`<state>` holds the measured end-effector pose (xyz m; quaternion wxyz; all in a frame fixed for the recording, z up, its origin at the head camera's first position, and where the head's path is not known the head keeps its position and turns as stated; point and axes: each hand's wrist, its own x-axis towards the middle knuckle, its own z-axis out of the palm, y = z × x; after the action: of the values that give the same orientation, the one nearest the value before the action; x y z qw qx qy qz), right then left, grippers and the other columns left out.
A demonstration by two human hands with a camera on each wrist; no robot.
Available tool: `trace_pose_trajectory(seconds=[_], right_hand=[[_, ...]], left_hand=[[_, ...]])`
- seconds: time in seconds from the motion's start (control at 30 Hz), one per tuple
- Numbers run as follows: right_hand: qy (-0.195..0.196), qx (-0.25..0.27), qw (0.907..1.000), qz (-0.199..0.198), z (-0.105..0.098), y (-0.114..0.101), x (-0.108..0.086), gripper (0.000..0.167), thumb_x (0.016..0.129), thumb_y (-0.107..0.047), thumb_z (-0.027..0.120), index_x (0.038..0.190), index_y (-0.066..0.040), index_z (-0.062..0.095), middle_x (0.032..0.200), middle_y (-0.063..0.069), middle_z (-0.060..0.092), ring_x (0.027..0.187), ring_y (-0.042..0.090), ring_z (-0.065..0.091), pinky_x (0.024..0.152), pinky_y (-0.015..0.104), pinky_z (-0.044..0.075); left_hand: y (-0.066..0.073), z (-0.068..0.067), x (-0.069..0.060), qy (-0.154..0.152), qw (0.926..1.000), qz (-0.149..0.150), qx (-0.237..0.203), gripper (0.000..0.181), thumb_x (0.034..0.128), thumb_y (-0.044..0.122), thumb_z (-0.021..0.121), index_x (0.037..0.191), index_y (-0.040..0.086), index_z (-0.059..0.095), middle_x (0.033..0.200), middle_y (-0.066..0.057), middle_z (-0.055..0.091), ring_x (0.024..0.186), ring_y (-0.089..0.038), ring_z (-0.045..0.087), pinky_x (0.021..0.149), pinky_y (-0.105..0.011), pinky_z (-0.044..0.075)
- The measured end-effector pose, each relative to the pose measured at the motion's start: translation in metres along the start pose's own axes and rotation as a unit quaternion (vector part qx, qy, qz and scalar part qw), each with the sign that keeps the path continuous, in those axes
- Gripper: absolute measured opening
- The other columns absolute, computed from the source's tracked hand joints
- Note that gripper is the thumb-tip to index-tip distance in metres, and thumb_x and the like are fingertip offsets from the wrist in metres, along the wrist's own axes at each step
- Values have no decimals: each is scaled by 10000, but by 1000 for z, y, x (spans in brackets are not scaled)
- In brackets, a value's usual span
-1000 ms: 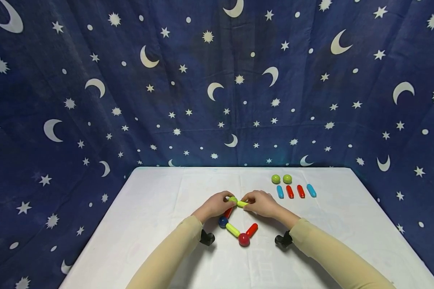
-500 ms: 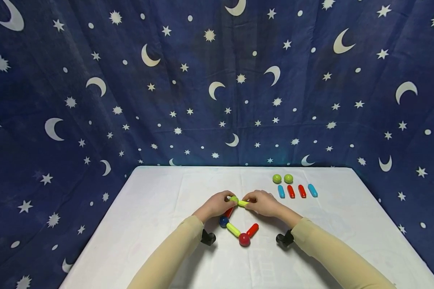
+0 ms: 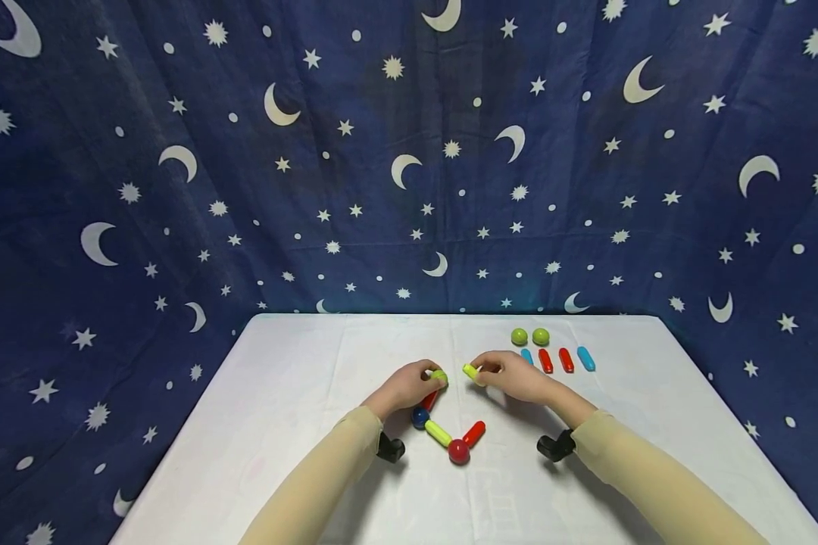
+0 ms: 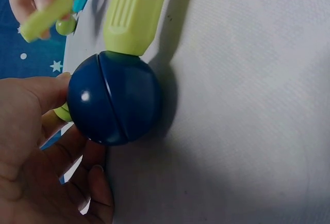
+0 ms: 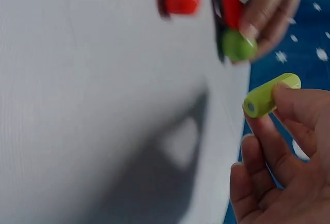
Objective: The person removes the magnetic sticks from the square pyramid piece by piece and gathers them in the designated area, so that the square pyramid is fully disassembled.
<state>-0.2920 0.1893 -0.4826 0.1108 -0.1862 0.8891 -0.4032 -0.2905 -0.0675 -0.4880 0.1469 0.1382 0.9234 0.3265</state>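
In left grip (image 3: 411, 384), clamped between thumb and fingers: green ball (image 3: 439, 376), round, at the end of red rod (image 3: 430, 400). To the right, a small open gap. Then yellow-green rod (image 5: 268, 97), pinched by thumb and finger of right grip (image 3: 514, 375), above the table (image 3: 286, 424), with one end toward the left; short, with grey spot on end. Table edges, left and right, well apart from both grips

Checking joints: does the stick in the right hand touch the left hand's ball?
No, a gap separates the lime stick from the green ball.
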Motion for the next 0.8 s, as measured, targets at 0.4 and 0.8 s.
trace_pose_trajectory(seconds=[0.4,0.8], right_hand=[[1278,172,9862,1034,-105,51,-41,576,1027,-405,624,1420,10,550,1377,260,575,1235,422,540,984,555,465],[1794,370,9448,2717,-138,127,-75,662,1031,-405,583,1467,77,457,1522,354,349,1345,531,379,1045,656,371]], left_hand=[[-2,0,0,-1,10000,-16,-68,340,1015,352,653,1278,136,651,1156,-87,648,1003,-217,584,987,-459,478],[1,-1,-2,23,9999,-36,-115,333,1014,351,656,1272,141,657,1187,-93,650,1046,-230,589,1013,-466,468]])
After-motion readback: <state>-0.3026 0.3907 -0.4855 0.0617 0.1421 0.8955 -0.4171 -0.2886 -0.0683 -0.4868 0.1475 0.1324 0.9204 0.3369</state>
